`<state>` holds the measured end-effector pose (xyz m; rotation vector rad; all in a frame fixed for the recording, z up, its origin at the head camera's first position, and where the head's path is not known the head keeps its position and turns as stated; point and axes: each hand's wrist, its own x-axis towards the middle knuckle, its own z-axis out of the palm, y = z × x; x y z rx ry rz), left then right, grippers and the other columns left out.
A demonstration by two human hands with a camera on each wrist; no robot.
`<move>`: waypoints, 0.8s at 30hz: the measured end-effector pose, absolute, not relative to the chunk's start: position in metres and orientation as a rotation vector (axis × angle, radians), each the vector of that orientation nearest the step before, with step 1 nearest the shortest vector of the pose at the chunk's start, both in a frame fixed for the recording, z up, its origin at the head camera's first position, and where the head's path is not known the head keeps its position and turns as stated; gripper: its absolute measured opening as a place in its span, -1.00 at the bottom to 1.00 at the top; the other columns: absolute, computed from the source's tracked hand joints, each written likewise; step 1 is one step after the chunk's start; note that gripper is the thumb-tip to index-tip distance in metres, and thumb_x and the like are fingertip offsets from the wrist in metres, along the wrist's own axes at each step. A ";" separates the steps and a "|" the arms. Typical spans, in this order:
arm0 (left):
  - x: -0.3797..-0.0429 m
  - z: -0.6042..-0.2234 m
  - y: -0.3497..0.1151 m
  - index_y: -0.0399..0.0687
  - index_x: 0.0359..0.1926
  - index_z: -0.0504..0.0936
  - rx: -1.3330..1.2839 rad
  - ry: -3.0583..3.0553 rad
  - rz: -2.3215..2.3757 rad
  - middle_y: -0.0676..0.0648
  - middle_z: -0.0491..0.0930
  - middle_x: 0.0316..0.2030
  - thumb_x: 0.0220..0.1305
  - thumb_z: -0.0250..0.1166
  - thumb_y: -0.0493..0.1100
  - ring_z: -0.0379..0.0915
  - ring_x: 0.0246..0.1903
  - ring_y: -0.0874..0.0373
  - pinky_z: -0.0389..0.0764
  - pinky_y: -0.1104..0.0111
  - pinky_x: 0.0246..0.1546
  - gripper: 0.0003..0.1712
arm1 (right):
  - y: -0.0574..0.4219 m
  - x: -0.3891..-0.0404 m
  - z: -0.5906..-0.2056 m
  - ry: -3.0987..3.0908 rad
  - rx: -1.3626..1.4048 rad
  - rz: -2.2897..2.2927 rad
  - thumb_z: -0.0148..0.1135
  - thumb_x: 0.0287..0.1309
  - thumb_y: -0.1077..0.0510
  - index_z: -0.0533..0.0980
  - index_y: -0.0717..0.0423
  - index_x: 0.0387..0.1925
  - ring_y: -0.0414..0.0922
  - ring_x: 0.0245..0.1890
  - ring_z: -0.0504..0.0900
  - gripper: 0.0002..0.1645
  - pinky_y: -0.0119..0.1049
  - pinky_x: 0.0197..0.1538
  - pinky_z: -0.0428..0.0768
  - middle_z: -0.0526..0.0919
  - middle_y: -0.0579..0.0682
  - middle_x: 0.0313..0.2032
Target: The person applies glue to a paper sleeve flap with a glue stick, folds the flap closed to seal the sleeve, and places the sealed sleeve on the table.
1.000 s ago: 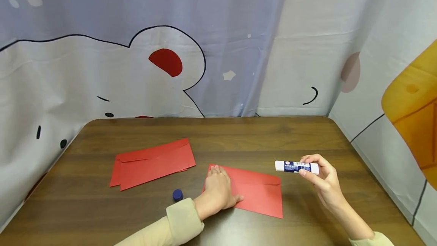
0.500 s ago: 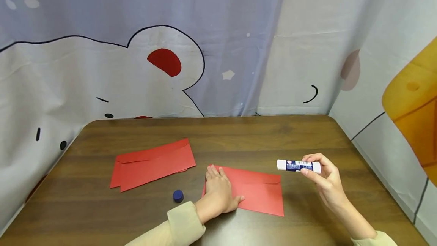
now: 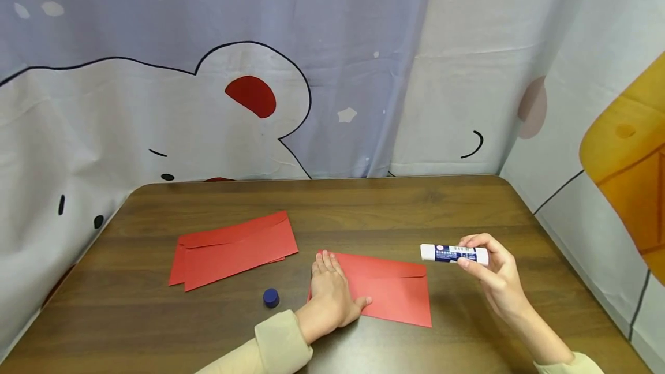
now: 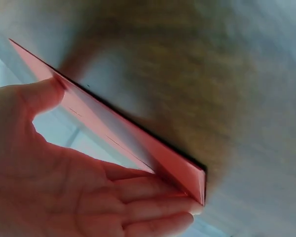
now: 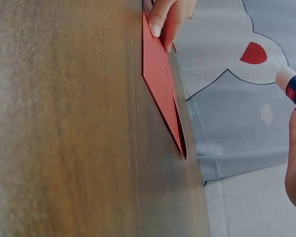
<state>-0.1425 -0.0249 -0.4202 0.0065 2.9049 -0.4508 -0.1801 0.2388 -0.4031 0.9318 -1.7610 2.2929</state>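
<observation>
A red envelope (image 3: 389, 293) lies on the table with its flap edge at the right. My left hand (image 3: 331, 296) rests flat on its left end, fingers straight and thumb spread toward the middle; the left wrist view shows the same straight fingers (image 4: 153, 202) against the red paper. Over the table to the right of the envelope, my right hand (image 3: 493, 273) pinches a white and blue glue stick (image 3: 453, 254) between thumb and fingers. The glue stick lies roughly level, its white end pointing left, apart from the paper. In the right wrist view the envelope's end gapes slightly.
Two overlapping red envelopes (image 3: 239, 250) lie at the left of the wooden table (image 3: 363, 206). A small dark blue cap (image 3: 271, 298) stands left of my left hand. A printed curtain (image 3: 353, 62) hangs behind the table and along its sides.
Both hands stay nearly in place, the left on the envelope and the right around the glue stick. The glue stick has shifted very slightly to the right since a second ago.
</observation>
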 end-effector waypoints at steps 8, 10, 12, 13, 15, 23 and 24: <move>-0.144 -0.419 -0.021 -0.20 0.42 0.19 -0.056 2.852 -0.485 -0.34 0.19 0.38 0.05 -0.20 0.69 0.09 0.41 -0.21 0.30 0.20 0.32 0.25 | 0.242 -0.179 -0.403 -1.827 0.912 2.242 -0.11 -0.02 0.69 0.46 0.05 -0.22 -0.31 -0.14 0.53 -0.45 -0.54 -0.17 0.55 0.55 -0.12 -0.16; -0.144 -0.419 -0.019 -0.19 0.43 0.16 -0.080 2.840 -0.485 -0.37 0.16 0.39 0.04 -0.22 0.70 0.05 0.42 -0.24 0.26 0.16 0.34 0.26 | 0.243 -0.179 -0.403 -1.848 0.885 2.233 -0.12 -0.02 0.69 0.47 0.03 -0.23 -0.31 -0.16 0.52 -0.44 -0.55 -0.18 0.55 0.55 -0.13 -0.17; -0.144 -0.419 -0.018 -0.19 0.43 0.16 -0.086 2.842 -0.496 -0.37 0.17 0.38 0.03 -0.22 0.70 0.03 0.42 -0.24 0.24 0.15 0.35 0.26 | 0.244 -0.179 -0.403 -1.855 0.867 2.232 -0.12 -0.02 0.68 0.47 0.02 -0.24 -0.31 -0.16 0.52 -0.44 -0.55 -0.18 0.54 0.55 -0.13 -0.17; -0.144 -0.419 -0.018 -0.19 0.43 0.16 -0.088 2.844 -0.500 -0.36 0.17 0.38 0.03 -0.21 0.70 0.03 0.42 -0.23 0.22 0.14 0.35 0.27 | 0.244 -0.179 -0.402 -1.857 0.863 2.230 -0.12 -0.03 0.68 0.47 0.02 -0.24 -0.31 -0.15 0.52 -0.43 -0.55 -0.18 0.54 0.55 -0.13 -0.17; -0.144 -0.419 -0.017 -0.20 0.43 0.16 -0.091 2.846 -0.506 -0.35 0.18 0.38 0.02 -0.21 0.71 0.04 0.42 -0.22 0.20 0.14 0.37 0.27 | 0.243 -0.179 -0.402 -1.860 0.862 2.229 -0.12 -0.03 0.68 0.47 0.01 -0.24 -0.31 -0.15 0.52 -0.43 -0.55 -0.19 0.54 0.56 -0.12 -0.17; -0.146 -0.416 -0.021 -0.03 0.52 -0.12 -0.092 2.868 -0.398 -0.37 0.24 0.35 -0.03 -0.12 0.71 0.12 0.40 -0.18 0.21 0.17 0.37 0.31 | 0.244 -0.178 -0.402 -1.849 0.855 2.236 -0.13 -0.04 0.69 0.47 0.01 -0.24 -0.30 -0.15 0.52 -0.42 -0.56 -0.19 0.53 0.56 -0.13 -0.16; -0.146 -0.416 -0.021 0.01 0.52 -0.13 -0.085 2.870 -0.388 -0.38 0.24 0.34 -0.02 -0.11 0.70 0.12 0.40 -0.20 0.22 0.17 0.36 0.29 | 0.244 -0.178 -0.402 -1.849 0.854 2.237 -0.13 -0.04 0.68 0.47 0.00 -0.24 -0.30 -0.15 0.52 -0.42 -0.56 -0.19 0.53 0.56 -0.13 -0.16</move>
